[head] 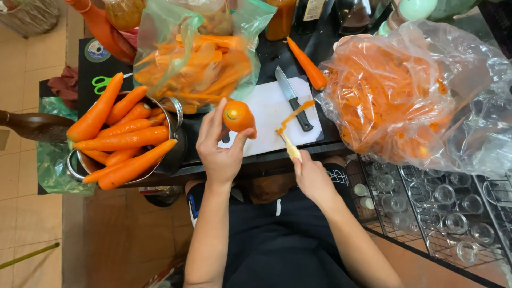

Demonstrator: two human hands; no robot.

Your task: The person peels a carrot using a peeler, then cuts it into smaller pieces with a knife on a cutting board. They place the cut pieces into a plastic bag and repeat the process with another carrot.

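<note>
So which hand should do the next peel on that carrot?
Probably the right hand: it holds the peeler, a peel strip hanging from it, beside the carrot. The left hand is busy gripping the carrot.

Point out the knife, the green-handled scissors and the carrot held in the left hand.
knife (292,99): head view, where the blade meets the black handle.
green-handled scissors (100,83): head view, on a green finger loop.
carrot (238,116): head view, on its cut orange end.

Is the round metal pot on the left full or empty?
Full: the round metal pot is heaped with whole orange carrots, several sticking out over its rim.
</note>
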